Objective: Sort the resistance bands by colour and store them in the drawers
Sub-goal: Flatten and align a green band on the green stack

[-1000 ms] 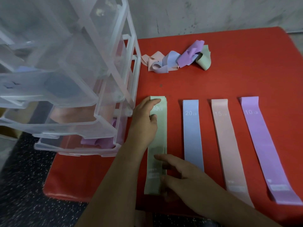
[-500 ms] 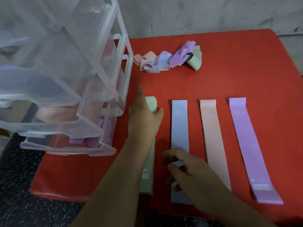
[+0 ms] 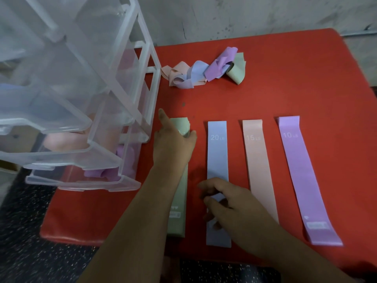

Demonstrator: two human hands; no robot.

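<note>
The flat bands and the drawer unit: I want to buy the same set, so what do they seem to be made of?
The flat bands, such as the blue band and purple band, look like matte woven fabric, probably elastic: no shine, soft edges, and the loose pile curls limply. The drawer unit looks like clear, glossy hard plastic: bands show through its walls.

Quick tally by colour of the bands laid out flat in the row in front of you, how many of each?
Green stack: looks like several layered, count unclear
Blue band: 1
Pink band: 1
Purple band: 1
Total: 4 strips in the row. The left hand rests on the green stack; the right hand is over the blue band.
</note>
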